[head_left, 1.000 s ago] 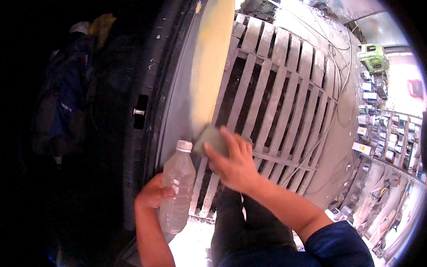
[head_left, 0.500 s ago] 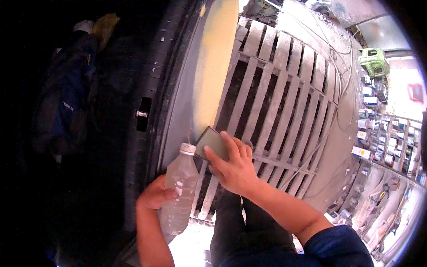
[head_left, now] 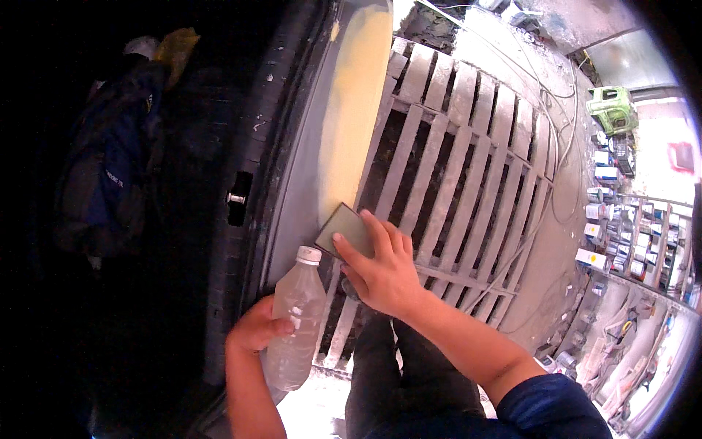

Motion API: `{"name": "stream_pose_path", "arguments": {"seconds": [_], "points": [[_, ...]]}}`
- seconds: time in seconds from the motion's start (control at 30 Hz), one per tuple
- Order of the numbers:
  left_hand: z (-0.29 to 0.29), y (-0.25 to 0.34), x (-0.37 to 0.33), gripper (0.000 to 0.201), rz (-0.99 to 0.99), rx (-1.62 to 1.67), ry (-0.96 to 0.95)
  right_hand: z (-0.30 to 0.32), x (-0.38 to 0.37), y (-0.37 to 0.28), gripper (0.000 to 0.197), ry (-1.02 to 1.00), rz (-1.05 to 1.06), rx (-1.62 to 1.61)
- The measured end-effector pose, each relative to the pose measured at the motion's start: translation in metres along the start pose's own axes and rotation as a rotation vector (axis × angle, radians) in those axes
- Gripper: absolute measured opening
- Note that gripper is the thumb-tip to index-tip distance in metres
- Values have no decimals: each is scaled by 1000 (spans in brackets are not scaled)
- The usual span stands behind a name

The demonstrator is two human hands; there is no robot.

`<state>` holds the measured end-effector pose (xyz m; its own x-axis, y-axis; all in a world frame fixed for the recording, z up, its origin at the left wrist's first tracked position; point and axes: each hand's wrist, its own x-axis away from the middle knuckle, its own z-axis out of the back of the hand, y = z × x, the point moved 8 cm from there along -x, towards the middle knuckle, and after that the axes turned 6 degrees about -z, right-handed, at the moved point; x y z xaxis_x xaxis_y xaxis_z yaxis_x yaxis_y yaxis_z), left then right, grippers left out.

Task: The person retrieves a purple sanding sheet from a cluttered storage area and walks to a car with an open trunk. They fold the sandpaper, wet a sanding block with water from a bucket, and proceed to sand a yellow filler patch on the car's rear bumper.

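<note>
My left hand [head_left: 259, 324] is wrapped round a clear plastic bottle [head_left: 296, 344] with a white cap, held nearly upright and filled with a cloudy liquid. My right hand [head_left: 384, 267] grips a flat grey-green sanding block [head_left: 347, 233], fingers spread over its top. The block lies at the lower end of a yellow filler patch [head_left: 355, 110] on a grey vehicle panel [head_left: 296, 175]. The bottle's cap is just below the block's left corner. How far the block's underside touches the panel is hidden.
Left of the panel is a dark vehicle interior with a metal latch [head_left: 236, 197] and a dark bag [head_left: 113, 146]. A slatted floor grate [head_left: 457, 161] lies right of the panel. Cables [head_left: 559, 139] cross the floor, and cans stand on shelves [head_left: 636, 249] at far right, near a green stool [head_left: 613, 110].
My right hand and the sanding block have shifted slightly up and left along the panel. The bottle's cap sits a little lower, and the whole view has shifted slightly.
</note>
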<state>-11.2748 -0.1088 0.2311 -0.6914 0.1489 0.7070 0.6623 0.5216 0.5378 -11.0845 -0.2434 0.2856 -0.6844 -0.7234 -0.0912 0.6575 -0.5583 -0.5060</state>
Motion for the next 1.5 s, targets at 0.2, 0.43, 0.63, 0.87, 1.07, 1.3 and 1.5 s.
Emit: {"name": "stream_pose_path", "arguments": {"seconds": [0.2,0.43,0.63,0.87,1.07,1.3,1.5], "points": [[-2,3,-2,71,-13,-19,5,29,-109,44,49,234,-142,64],[-3,4,-1,70,-26,-1,-17,-4,8,-5,57,-2,-9,-43],[-4,4,-1,71,-50,24,2,24,-87,31,48,186,-97,64],[8,-7,-2,76,-38,-9,10,-8,-13,10,57,-27,-39,-21],[-5,2,0,72,-32,4,-43,7,-52,28,54,129,-47,5],[3,-1,4,71,-64,-55,127,11,-91,45,50,97,-138,63],[-7,19,-2,61,-102,-87,198,12,-36,21,59,-36,26,-16]]}}
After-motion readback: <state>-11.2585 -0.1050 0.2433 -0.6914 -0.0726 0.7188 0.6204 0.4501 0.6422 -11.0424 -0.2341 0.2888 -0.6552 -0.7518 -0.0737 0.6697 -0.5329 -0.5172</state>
